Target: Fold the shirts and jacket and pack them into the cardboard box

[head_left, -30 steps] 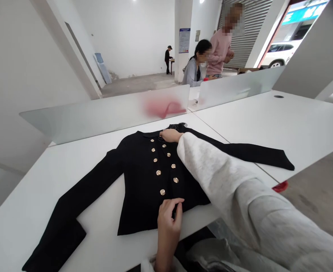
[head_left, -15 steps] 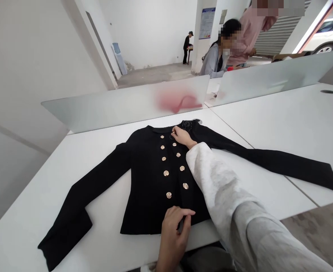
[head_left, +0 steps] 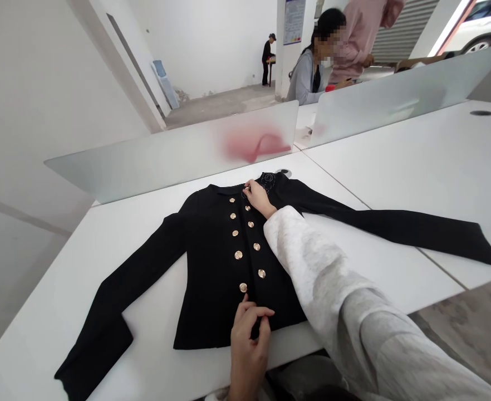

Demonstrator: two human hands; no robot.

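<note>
Right fingertips [head_left: 249,188] pinched narrow at the placket by the top gold button [head_left: 232,200]; left fingers [head_left: 263,318] closed narrow on the front edge near the hem, left hand [head_left: 248,348] at 6 o'clock. The black button-front jacket [head_left: 224,267] lay flat on the white desk [head_left: 124,239], its left sleeve [head_left: 396,225] out toward 3 o'clock, cuff just inside the desk edge. Frosted divider [head_left: 145,161] at 12 o'clock.

No legible text, poster [head_left: 294,22] on white pillar [head_left: 281,55] too small to read
</note>
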